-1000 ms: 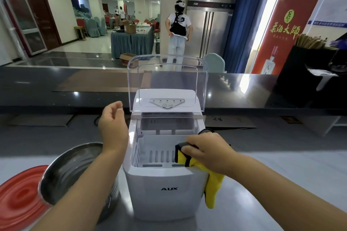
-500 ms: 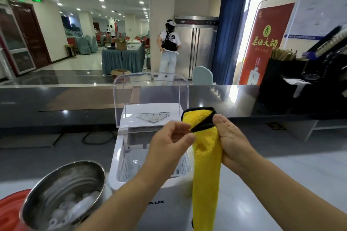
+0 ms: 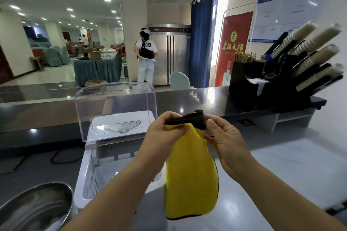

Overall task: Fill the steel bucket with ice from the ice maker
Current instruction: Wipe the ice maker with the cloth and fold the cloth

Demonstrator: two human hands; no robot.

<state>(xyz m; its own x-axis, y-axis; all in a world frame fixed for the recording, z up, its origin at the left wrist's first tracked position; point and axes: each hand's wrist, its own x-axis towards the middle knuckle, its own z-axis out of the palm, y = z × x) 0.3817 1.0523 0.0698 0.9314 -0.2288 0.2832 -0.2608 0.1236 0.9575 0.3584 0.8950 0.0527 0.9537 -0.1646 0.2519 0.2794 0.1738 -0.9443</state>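
I have the yellow cloth [image 3: 189,172] pinched at its black-edged top by both hands, left hand [image 3: 163,133] and right hand [image 3: 225,140], so it hangs in front of me. Behind it stands the white ice maker [image 3: 93,172] with its clear lid [image 3: 114,107] raised. The steel bucket [image 3: 35,206] sits just beside it at lower left. A black cup dispenser [image 3: 293,73] stands on the counter [image 3: 197,97] to the right.

my steel bucket [image 3: 35,210] is cut off by the bottom left corner, so i can't tell what's inside. my left arm hides part of the ice maker [image 3: 105,170] basket, and the yellow cloth [image 3: 189,170] covers its right side.
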